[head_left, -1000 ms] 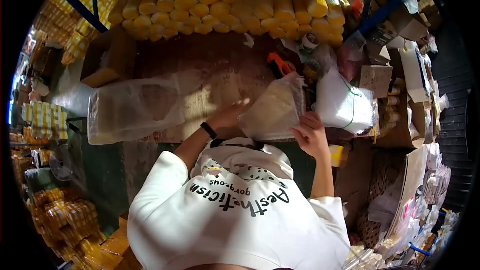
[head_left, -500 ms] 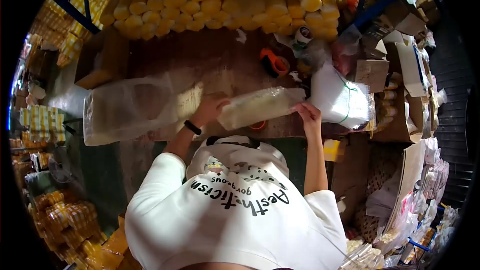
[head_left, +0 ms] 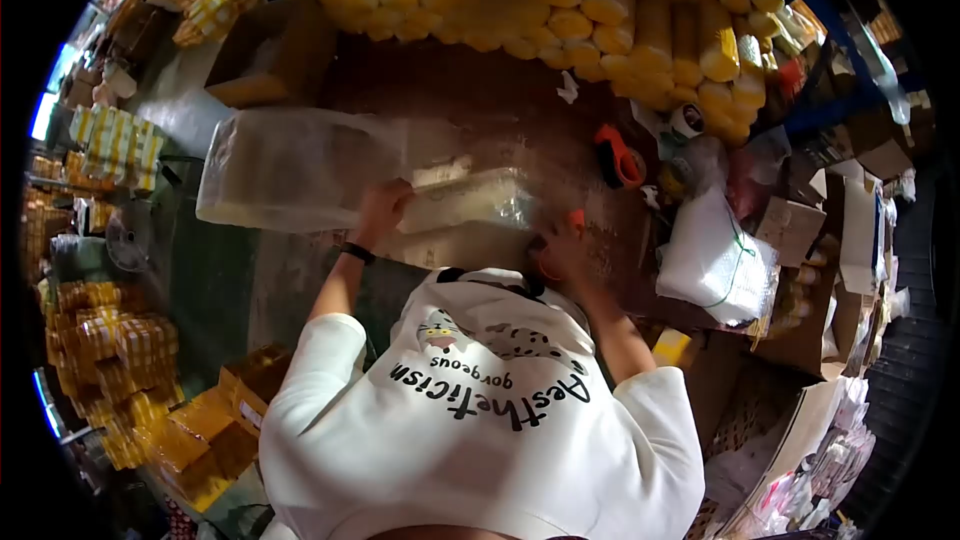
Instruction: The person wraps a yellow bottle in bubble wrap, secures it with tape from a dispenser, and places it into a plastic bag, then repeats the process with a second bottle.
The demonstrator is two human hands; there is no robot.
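A clear plastic bag (head_left: 465, 205) lies crosswise on the work table, close in front of my body. My left hand (head_left: 385, 208) is closed on its left end. At the bag's right end my right hand (head_left: 560, 245) is blurred by motion, its fingers bent around an orange-handled tool (head_left: 575, 221). Orange shows on two sides of that hand, while the rest of the tool is hidden. A larger translucent plastic bag (head_left: 290, 170) is spread flat to the left, reaching up to my left hand.
Yellow-ended rolls (head_left: 570, 25) are stacked along the back. An orange tape dispenser (head_left: 618, 157) sits right of centre, near a tied white stack (head_left: 715, 255). An open cardboard box (head_left: 272, 50) stands at the back left. Cartons (head_left: 790, 230) crowd the right side.
My right hand has let go of the bag's right end and come down toward me to the orange tool. My left hand stays at the bag's left end. The whole view has shifted.
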